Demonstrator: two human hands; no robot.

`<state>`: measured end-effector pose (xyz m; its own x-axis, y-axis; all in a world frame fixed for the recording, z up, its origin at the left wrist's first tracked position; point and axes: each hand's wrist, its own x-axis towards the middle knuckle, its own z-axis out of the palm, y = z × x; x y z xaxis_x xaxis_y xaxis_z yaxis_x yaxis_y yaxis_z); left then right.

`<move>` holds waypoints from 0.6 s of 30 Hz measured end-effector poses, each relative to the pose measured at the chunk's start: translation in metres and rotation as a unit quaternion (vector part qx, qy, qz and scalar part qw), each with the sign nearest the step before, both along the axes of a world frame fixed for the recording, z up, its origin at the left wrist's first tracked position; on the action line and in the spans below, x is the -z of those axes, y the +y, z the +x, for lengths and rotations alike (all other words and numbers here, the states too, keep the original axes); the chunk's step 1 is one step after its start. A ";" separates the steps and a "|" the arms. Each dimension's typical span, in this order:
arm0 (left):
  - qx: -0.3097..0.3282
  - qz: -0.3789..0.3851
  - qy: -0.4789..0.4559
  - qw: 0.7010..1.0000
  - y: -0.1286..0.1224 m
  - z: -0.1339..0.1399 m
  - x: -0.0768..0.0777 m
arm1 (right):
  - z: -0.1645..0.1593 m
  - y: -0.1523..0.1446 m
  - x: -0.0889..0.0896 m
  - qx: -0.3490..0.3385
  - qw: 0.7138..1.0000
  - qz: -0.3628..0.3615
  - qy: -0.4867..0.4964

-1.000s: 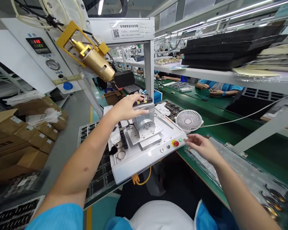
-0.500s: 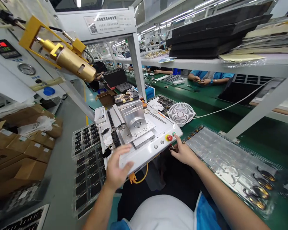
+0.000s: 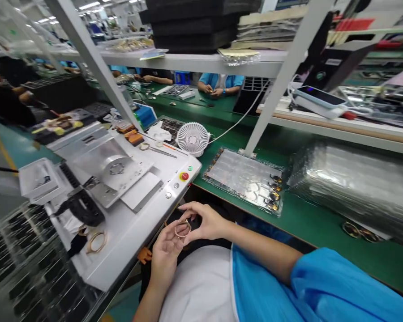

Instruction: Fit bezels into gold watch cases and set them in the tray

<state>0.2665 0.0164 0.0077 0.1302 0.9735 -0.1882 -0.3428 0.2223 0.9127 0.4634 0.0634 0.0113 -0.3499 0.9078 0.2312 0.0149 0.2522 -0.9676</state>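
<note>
A thin rose-gold ring, like a watch case (image 3: 176,231), is held in front of my belly by both hands. My left hand (image 3: 165,251) supports it from below and the left with curled fingers. My right hand (image 3: 208,222) pinches its right side between thumb and fingers. Another rose-gold ring (image 3: 97,249) lies on the left front corner of the white machine base (image 3: 134,232). A metal fixture with a round boss (image 3: 116,169) sits on that base. Near its right corner are a red emergency stop button (image 3: 184,176) and a green button (image 3: 190,168).
Right of the machine, a clear plastic tray (image 3: 245,174) holds several dark round parts. A white fan (image 3: 192,137) stands behind it. Stacked clear trays (image 3: 356,188) lie farther right. A slanted shelf post (image 3: 272,85) rises behind the tray. A co-worker's hands (image 3: 215,91) are across the bench.
My view has turned right. My right hand has left the green button and joined my left hand, which has moved off the machine's front. Both now hold the ring before my belly.
</note>
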 end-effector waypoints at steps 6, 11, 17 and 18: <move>0.035 -0.023 -0.063 0.997 0.016 0.015 0.005 | -0.004 -0.018 0.005 0.077 0.997 -0.007 0.024; 0.027 -0.022 -0.060 0.998 0.020 0.021 0.004 | 0.007 -0.013 -0.003 0.065 0.994 0.068 -0.054; -0.016 -0.029 -0.023 0.999 0.017 0.002 0.017 | 0.153 0.030 -0.030 0.189 0.896 0.086 -0.393; -0.021 -0.029 -0.018 0.999 0.015 -0.003 0.020 | 0.183 0.035 -0.034 0.218 0.884 0.089 -0.403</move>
